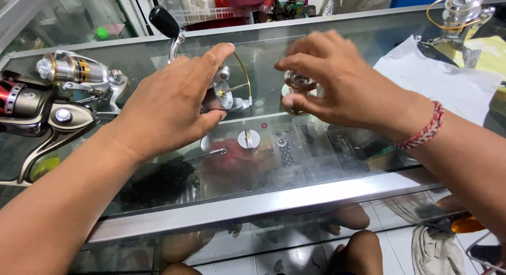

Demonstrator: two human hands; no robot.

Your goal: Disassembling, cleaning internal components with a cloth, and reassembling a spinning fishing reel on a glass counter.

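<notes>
A: Near edge first. Glass tabletop [295, 196], loose small parts on it: a round cap [249, 139], a gear [281, 142].

B: Hands?

A: Left hand [168, 103] closes its grip around a reel body [224, 93], steadying it on the glass, black handle knob [164, 21] pointing away. Right hand [337, 80] pinches a spool [299, 82] in its fingertips just beside the body, fingers partly spread.

B: Farther back?

A: Two whole reels, one left [74, 74], one far right [464, 11] beyond white paper [443, 80].
</notes>
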